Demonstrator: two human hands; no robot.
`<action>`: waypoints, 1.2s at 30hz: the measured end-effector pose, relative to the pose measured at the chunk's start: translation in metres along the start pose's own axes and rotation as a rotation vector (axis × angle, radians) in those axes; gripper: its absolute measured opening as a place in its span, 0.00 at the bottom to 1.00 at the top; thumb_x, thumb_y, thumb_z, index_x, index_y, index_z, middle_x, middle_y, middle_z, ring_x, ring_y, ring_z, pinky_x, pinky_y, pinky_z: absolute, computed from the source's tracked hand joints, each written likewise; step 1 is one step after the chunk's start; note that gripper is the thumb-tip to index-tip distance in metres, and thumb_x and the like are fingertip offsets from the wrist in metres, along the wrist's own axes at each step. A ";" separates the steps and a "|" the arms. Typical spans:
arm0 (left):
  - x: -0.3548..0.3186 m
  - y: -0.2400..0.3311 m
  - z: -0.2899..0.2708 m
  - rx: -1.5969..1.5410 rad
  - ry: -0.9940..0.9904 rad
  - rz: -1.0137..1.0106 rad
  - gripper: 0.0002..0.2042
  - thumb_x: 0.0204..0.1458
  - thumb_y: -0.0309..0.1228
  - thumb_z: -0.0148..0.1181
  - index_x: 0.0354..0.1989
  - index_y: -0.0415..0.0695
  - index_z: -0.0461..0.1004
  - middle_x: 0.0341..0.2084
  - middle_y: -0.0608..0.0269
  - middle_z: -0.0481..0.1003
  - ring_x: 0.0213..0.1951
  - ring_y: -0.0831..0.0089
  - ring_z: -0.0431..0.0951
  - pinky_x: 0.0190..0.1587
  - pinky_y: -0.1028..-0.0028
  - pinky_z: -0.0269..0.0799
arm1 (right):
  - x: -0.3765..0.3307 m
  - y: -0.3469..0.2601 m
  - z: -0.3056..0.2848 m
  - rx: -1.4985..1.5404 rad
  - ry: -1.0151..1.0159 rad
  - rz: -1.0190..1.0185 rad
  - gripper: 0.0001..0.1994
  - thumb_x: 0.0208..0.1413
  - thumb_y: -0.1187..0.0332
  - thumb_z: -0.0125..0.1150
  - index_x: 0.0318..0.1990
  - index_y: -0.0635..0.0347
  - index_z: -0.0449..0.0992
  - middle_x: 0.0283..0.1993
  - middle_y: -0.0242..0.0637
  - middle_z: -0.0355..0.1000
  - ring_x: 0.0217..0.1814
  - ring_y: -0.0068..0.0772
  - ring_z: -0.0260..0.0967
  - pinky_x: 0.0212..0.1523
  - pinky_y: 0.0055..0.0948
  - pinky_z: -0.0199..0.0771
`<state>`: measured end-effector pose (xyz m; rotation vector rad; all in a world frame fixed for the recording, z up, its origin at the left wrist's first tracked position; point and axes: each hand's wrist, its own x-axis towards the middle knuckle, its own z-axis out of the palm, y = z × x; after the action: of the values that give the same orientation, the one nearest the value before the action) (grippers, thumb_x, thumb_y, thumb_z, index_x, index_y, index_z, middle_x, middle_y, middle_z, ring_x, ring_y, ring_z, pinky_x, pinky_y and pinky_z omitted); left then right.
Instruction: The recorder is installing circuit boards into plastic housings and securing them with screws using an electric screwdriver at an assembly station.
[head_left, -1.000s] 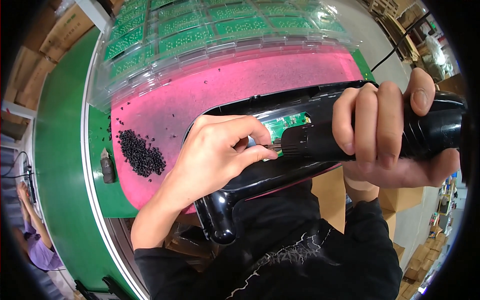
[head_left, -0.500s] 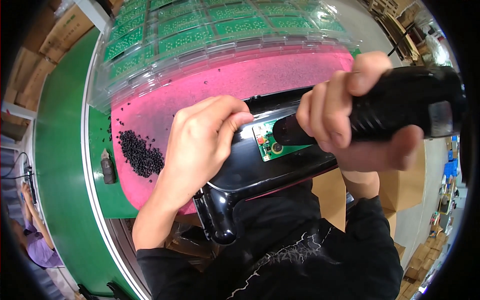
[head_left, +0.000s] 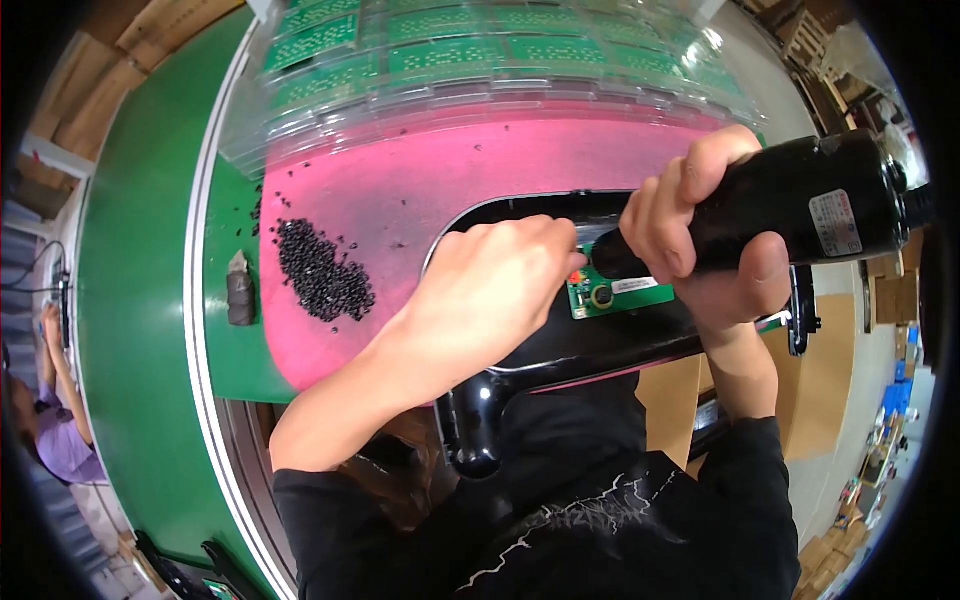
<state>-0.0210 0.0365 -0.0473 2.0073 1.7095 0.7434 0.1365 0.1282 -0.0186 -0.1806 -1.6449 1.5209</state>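
My right hand [head_left: 705,235] grips a black electric screwdriver [head_left: 790,205], its tip pointing down-left at a small green circuit board [head_left: 612,294]. The board sits inside a glossy black plastic housing [head_left: 560,350] that lies across a pink mat [head_left: 420,190]. My left hand [head_left: 495,290] rests on the housing, fingertips pressed beside the board's left edge; what it pinches, if anything, is hidden. A heap of small black screws [head_left: 318,270] lies on the mat to the left of that hand.
Clear plastic trays of green circuit boards [head_left: 480,50] line the mat's far side. A small dark cylinder [head_left: 240,295] lies on the green table [head_left: 140,300]. Another person in purple [head_left: 55,430] is at the far left. Cardboard boxes [head_left: 840,360] stand to the right.
The screwdriver has tilted more upright and swung toward the board. My left hand has shifted right over the housing, its fingers now against the board.
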 end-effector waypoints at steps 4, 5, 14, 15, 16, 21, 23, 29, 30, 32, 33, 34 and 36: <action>-0.002 -0.003 0.002 -0.014 0.001 0.028 0.07 0.56 0.30 0.57 0.35 0.38 0.74 0.31 0.52 0.76 0.37 0.48 0.77 0.37 0.56 0.72 | 0.001 0.001 0.004 -0.036 -0.018 0.006 0.29 0.54 0.40 0.58 0.43 0.59 0.63 0.16 0.25 0.59 0.13 0.19 0.53 0.17 0.21 0.55; -0.003 -0.004 0.004 -0.021 0.010 0.038 0.07 0.55 0.30 0.58 0.35 0.38 0.74 0.31 0.52 0.75 0.36 0.48 0.77 0.36 0.55 0.72 | 0.002 0.002 0.005 -0.059 -0.006 0.000 0.29 0.54 0.40 0.58 0.43 0.59 0.63 0.16 0.25 0.59 0.13 0.19 0.52 0.17 0.21 0.55; -0.003 -0.005 0.003 -0.064 0.030 0.140 0.06 0.53 0.27 0.60 0.35 0.38 0.75 0.30 0.53 0.76 0.34 0.50 0.77 0.35 0.58 0.72 | -0.004 -0.011 -0.012 0.246 -0.094 -0.206 0.29 0.56 0.39 0.56 0.47 0.58 0.65 0.19 0.24 0.62 0.15 0.18 0.57 0.21 0.22 0.58; -0.002 -0.005 0.003 -0.133 0.082 0.205 0.06 0.53 0.27 0.61 0.35 0.38 0.74 0.30 0.54 0.76 0.34 0.51 0.77 0.35 0.59 0.73 | -0.003 -0.019 -0.011 0.255 -0.089 -0.218 0.29 0.56 0.40 0.57 0.48 0.57 0.65 0.20 0.24 0.63 0.15 0.17 0.58 0.22 0.21 0.59; -0.002 -0.005 0.003 -0.137 0.078 0.207 0.06 0.53 0.27 0.61 0.35 0.38 0.74 0.30 0.54 0.76 0.34 0.51 0.77 0.35 0.59 0.73 | -0.006 -0.028 -0.009 0.265 -0.024 -0.180 0.28 0.55 0.40 0.58 0.48 0.57 0.65 0.19 0.24 0.63 0.15 0.16 0.59 0.23 0.20 0.60; 0.002 -0.004 0.003 -0.272 0.094 0.301 0.05 0.51 0.24 0.62 0.33 0.36 0.75 0.27 0.54 0.76 0.30 0.54 0.77 0.32 0.63 0.73 | -0.012 -0.044 -0.014 0.212 -0.024 -0.216 0.26 0.55 0.42 0.59 0.45 0.55 0.65 0.19 0.22 0.65 0.17 0.16 0.64 0.25 0.19 0.65; 0.004 -0.003 0.002 -0.300 0.032 0.318 0.05 0.50 0.24 0.64 0.32 0.35 0.75 0.26 0.54 0.77 0.29 0.55 0.78 0.33 0.65 0.74 | -0.013 -0.044 -0.015 0.218 -0.029 -0.238 0.26 0.55 0.43 0.59 0.45 0.55 0.64 0.19 0.22 0.65 0.16 0.16 0.65 0.24 0.19 0.65; 0.001 -0.007 -0.013 -0.243 0.125 0.294 0.05 0.49 0.23 0.65 0.32 0.36 0.77 0.27 0.56 0.78 0.29 0.62 0.80 0.32 0.67 0.74 | -0.021 -0.036 -0.011 0.317 -0.014 -0.165 0.28 0.54 0.40 0.61 0.45 0.55 0.63 0.18 0.24 0.66 0.14 0.18 0.63 0.21 0.20 0.66; 0.001 -0.007 -0.023 -0.149 0.241 0.255 0.05 0.49 0.22 0.65 0.32 0.36 0.77 0.26 0.57 0.78 0.27 0.64 0.80 0.31 0.69 0.74 | -0.020 -0.032 -0.015 0.287 -0.080 -0.153 0.29 0.54 0.38 0.60 0.44 0.55 0.62 0.18 0.25 0.65 0.15 0.19 0.62 0.20 0.21 0.65; -0.001 -0.010 -0.046 -0.012 0.408 0.039 0.05 0.47 0.23 0.66 0.31 0.36 0.78 0.22 0.57 0.78 0.25 0.69 0.79 0.29 0.71 0.72 | -0.025 -0.029 -0.015 0.222 -0.059 -0.078 0.30 0.53 0.36 0.60 0.44 0.55 0.62 0.19 0.25 0.64 0.16 0.21 0.62 0.20 0.22 0.65; -0.004 -0.017 -0.054 0.061 0.329 -0.158 0.05 0.47 0.25 0.66 0.29 0.37 0.78 0.23 0.53 0.78 0.28 0.61 0.80 0.33 0.66 0.73 | -0.029 -0.030 -0.012 0.210 0.004 -0.015 0.32 0.52 0.35 0.60 0.44 0.56 0.62 0.18 0.26 0.63 0.16 0.21 0.62 0.21 0.23 0.65; -0.010 -0.024 -0.063 0.140 0.254 -0.363 0.05 0.46 0.27 0.66 0.28 0.38 0.78 0.24 0.50 0.78 0.31 0.53 0.80 0.36 0.60 0.74 | -0.032 -0.030 -0.008 0.203 0.037 0.012 0.32 0.52 0.36 0.61 0.44 0.57 0.62 0.18 0.27 0.64 0.16 0.22 0.62 0.22 0.23 0.65; -0.017 -0.041 -0.067 0.233 0.137 -0.454 0.06 0.45 0.27 0.67 0.27 0.39 0.78 0.25 0.49 0.78 0.31 0.52 0.80 0.37 0.59 0.74 | -0.033 -0.032 -0.003 0.118 0.087 0.045 0.31 0.53 0.37 0.61 0.43 0.57 0.62 0.18 0.28 0.64 0.16 0.22 0.61 0.21 0.23 0.64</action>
<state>-0.0963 0.0242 -0.0230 1.6312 2.3127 0.5529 0.1730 0.1020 -0.0076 -0.2181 -1.4870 1.6172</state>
